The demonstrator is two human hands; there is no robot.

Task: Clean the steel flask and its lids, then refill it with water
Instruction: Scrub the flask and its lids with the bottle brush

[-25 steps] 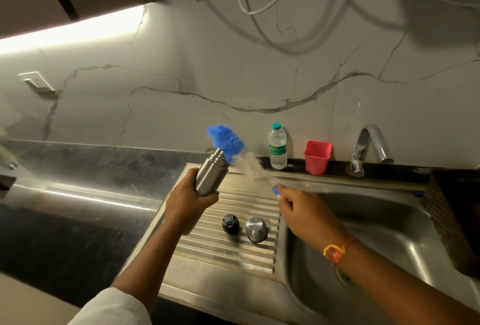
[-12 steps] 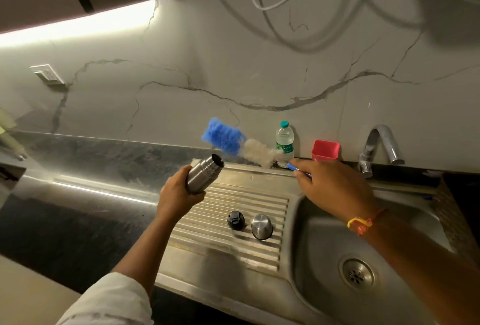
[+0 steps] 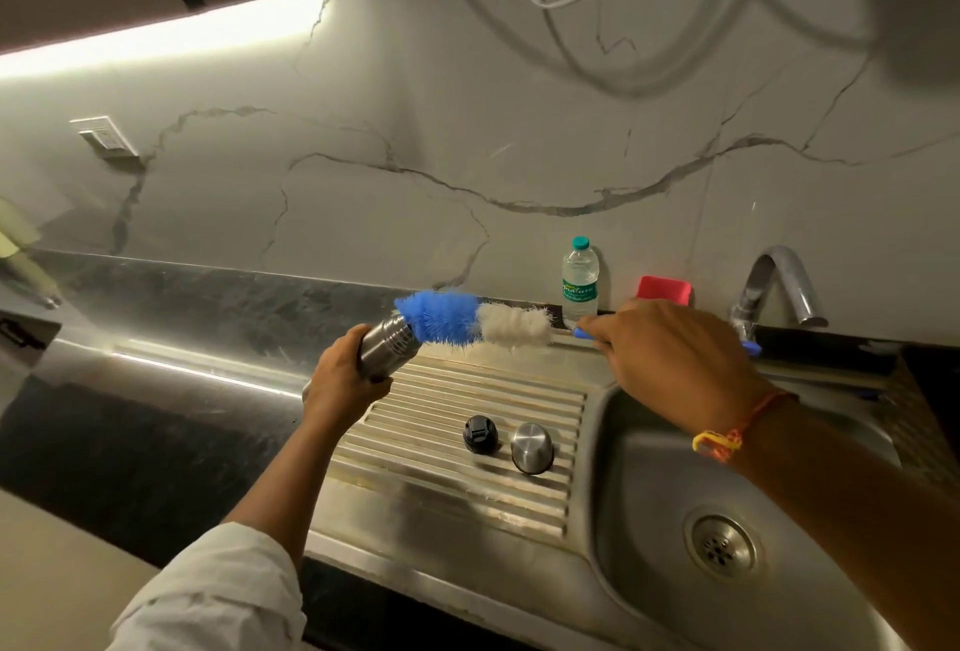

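Note:
My left hand (image 3: 340,380) grips the steel flask (image 3: 387,346), which is tilted with its open mouth pointing up and right, above the left end of the drainboard. My right hand (image 3: 670,354) holds the blue handle of a bottle brush (image 3: 470,323) with a blue tip and white bristles. The brush lies almost level, and its blue tip touches the flask's mouth. On the ribbed drainboard (image 3: 415,421) lie the black inner lid (image 3: 480,434) and the steel cap (image 3: 531,447), side by side.
The sink basin (image 3: 649,520) with its drain (image 3: 721,544) is at the right, below the tap (image 3: 774,286). A plastic water bottle (image 3: 580,278) and a red cup (image 3: 664,290) stand against the marble wall. Dark counter (image 3: 104,421) lies to the left.
The brush has swung down from a raised slant to nearly level, and its blue tip has reached the flask's mouth. The flask tilted further over to the right. The lids stayed put.

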